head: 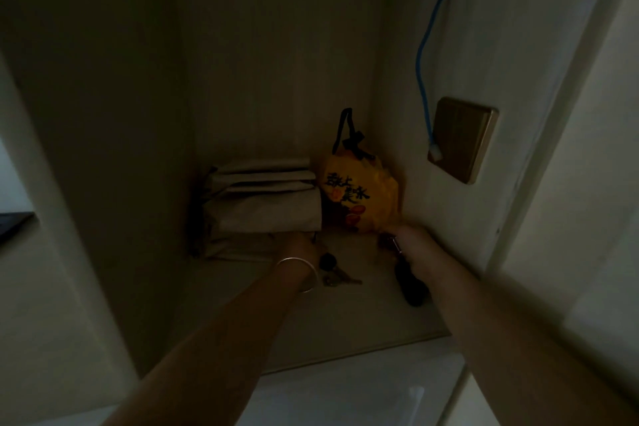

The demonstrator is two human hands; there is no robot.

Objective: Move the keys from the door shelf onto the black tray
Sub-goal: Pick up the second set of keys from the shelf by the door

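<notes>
Head view, dim shelf (311,328), black-headed keys (337,273) beside left hand (301,247)

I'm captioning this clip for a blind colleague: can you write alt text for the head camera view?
In a dim alcove, the left hand reaches a bunch of keys on the shelf while the right hand grips a dark key fob. Behind sit folded paper bags and a yellow pouch.

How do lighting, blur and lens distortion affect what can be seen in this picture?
Head view: very dim, so the keys on the shelf are barely readable; only the yellow bag and blue cord show colour. Head view: both hands are softly blurred. Head view: wide-angle lens bends the wall edges.
</notes>
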